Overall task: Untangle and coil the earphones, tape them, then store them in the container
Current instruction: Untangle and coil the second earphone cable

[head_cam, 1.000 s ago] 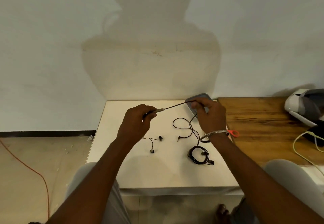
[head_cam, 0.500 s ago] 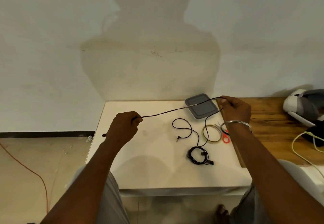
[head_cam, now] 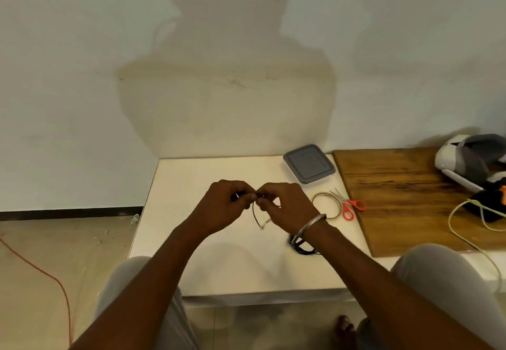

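Note:
My left hand [head_cam: 224,207] and my right hand [head_cam: 286,207] meet over the middle of the white table [head_cam: 191,174], fingertips pinched together on a black earphone cable [head_cam: 256,217]. A short loop of that cable hangs below the fingers. A second pair of black earphones [head_cam: 304,248] lies coiled on the table, mostly hidden under my right wrist. The grey-lidded container [head_cam: 309,163] stands shut at the table's far right corner. A roll of clear tape [head_cam: 327,204] lies flat to the right of my right hand.
Red-handled scissors [head_cam: 349,207] lie beside the tape at the table's right edge. A wooden board [head_cam: 397,193] adjoins on the right, with a white headset [head_cam: 465,161] and a pale green cable [head_cam: 465,218]. An orange cord [head_cam: 41,270] crosses the floor at left.
My hands held the cable stretched wide apart; they have now come together at the table's middle, folding the cable into a short hanging loop.

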